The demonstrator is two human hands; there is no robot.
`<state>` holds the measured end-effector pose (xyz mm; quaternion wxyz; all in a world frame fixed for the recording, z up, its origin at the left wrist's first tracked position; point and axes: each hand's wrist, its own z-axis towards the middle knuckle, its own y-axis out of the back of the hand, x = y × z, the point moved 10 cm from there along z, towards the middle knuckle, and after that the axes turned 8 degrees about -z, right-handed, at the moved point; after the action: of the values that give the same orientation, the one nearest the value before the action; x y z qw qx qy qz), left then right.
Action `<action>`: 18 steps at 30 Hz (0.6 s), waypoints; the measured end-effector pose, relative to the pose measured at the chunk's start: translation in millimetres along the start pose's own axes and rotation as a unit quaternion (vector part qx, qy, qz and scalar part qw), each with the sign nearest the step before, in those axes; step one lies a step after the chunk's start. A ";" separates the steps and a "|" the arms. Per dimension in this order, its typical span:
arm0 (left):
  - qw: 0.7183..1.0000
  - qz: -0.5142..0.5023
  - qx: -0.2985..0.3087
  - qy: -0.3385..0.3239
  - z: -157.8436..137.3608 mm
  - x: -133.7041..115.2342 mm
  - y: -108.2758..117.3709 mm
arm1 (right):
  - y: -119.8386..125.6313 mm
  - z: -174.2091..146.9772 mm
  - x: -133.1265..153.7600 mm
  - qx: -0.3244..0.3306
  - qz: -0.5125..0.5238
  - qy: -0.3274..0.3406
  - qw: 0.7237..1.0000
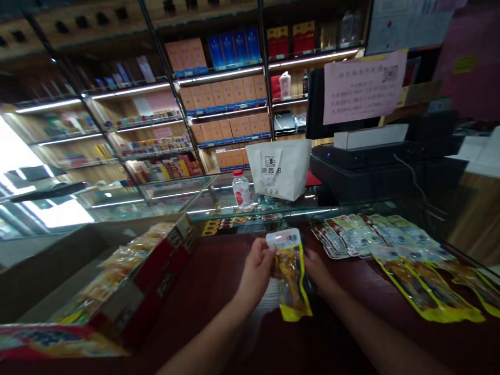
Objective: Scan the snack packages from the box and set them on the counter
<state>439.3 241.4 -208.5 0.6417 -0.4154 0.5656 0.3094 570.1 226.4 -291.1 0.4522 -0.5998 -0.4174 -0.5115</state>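
Note:
A sealed snack packet [291, 276] with yellow edges, a clear front and a pale top hangs nearly upright in front of me. It seems to hold a brown piece of cooked meat. My left hand [258, 265] is closed on its upper left edge, thumb in front. At the right edge is my right hand [318, 271], its fingers partly hidden behind the packet and seeming to grip it. Similar yellow-edged packets [433, 291] lie overlapped at the right of the dark red tabletop [211, 291]. Behind them, smaller silvery packets [351, 237] are fanned out in a row.
An open carton [156, 281] of wrapped snacks stands at left. On the glass counter are a red-capped bottle [242, 191] and a white bag [279, 169]. A monitor with a pink notice [363, 88] rises at back right. Shelves of boxes [226, 96] line the wall.

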 end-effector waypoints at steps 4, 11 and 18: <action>0.997 0.062 -0.055 0.003 -3.9 24.4 68.4 | -10.4 -6.2 2.5 0.027 0.027 0.002 0.999; 0.997 0.038 0.019 0.062 -7.6 70.2 63.7 | -19.3 -13.3 -0.2 0.015 -0.004 -0.009 1.000; 0.980 -0.117 0.097 0.131 -14.3 73.3 49.9 | -4.8 -18.3 3.8 -0.038 -0.008 -0.035 0.999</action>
<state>401.7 246.6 -290.0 0.6311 -0.4515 0.6194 0.1195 561.7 210.0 -285.6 0.4101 -0.6305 -0.4181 -0.5094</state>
